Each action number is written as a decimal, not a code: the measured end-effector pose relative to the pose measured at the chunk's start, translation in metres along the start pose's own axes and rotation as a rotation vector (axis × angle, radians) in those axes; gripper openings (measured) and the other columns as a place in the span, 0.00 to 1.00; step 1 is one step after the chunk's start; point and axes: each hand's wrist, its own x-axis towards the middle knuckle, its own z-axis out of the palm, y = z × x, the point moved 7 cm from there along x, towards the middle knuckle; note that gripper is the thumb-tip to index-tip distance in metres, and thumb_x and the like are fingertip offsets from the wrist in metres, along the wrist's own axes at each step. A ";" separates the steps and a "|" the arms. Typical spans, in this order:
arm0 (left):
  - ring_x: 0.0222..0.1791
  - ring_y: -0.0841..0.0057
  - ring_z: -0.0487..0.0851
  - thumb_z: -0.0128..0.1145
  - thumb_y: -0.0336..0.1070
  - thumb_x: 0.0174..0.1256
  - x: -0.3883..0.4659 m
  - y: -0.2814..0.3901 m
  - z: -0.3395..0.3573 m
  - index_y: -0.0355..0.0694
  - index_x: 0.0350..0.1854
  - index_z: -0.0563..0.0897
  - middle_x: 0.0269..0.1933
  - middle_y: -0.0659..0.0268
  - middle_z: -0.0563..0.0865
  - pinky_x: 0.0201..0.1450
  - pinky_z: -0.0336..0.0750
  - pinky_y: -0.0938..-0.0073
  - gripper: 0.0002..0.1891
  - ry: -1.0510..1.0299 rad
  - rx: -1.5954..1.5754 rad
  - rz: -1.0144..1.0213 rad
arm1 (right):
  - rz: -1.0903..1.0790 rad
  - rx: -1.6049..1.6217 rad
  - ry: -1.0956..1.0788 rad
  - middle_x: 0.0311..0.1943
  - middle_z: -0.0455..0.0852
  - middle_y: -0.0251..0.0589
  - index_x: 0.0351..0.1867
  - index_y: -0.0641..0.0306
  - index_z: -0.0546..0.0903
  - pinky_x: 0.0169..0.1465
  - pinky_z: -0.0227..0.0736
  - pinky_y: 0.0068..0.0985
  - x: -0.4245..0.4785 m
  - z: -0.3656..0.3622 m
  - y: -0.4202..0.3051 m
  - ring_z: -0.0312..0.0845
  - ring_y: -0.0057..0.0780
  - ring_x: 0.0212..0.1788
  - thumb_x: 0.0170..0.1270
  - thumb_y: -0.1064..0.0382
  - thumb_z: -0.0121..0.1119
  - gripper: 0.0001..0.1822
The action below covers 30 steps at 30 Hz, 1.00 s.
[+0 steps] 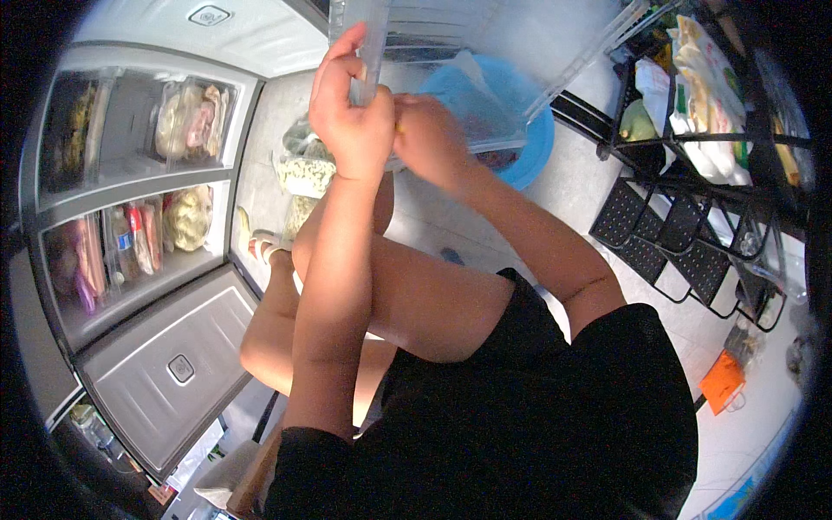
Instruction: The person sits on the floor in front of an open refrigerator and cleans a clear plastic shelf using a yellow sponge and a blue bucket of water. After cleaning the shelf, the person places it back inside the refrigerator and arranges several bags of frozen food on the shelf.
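Observation:
A large clear plastic drawer or bin is held up near the top of the view, tilted. My left hand grips its left edge, with the fingers curled round the clear rim. Close beside it, my right hand touches the near edge of the bin; its fingers are blurred and partly hidden, so its hold cannot be made out. Behind and below the clear plastic stands a round blue plastic basin on the floor, with something dark reddish in it.
At left, an open freezer holds clear drawers of bagged food; its door hangs open. Food containers stand on the floor by my foot. At right are a black rack with bags, black perforated baskets and an orange bag.

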 end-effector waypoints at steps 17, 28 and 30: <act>0.53 0.60 0.79 0.58 0.20 0.39 0.005 0.042 -0.014 0.38 0.29 0.79 0.51 0.62 0.83 0.64 0.73 0.60 0.11 -0.008 0.220 0.239 | 0.702 0.694 0.459 0.40 0.85 0.35 0.55 0.69 0.81 0.47 0.74 0.21 -0.101 -0.122 0.178 0.79 0.19 0.40 0.65 0.71 0.53 0.17; 0.50 0.65 0.85 0.65 0.33 0.47 -0.037 0.096 0.030 0.48 0.32 0.81 0.44 0.70 0.88 0.68 0.72 0.46 0.09 -0.365 0.038 0.625 | 0.680 0.814 0.178 0.34 0.82 0.33 0.60 0.69 0.79 0.37 0.69 0.20 -0.041 -0.072 0.248 0.75 0.20 0.32 0.62 0.72 0.57 0.23; 0.50 0.66 0.85 0.66 0.33 0.48 -0.052 0.101 0.033 0.50 0.34 0.82 0.45 0.71 0.88 0.68 0.73 0.46 0.10 -0.399 0.006 0.662 | 0.692 0.837 0.190 0.34 0.82 0.34 0.60 0.69 0.79 0.37 0.69 0.20 -0.049 -0.068 0.253 0.75 0.20 0.33 0.62 0.72 0.57 0.23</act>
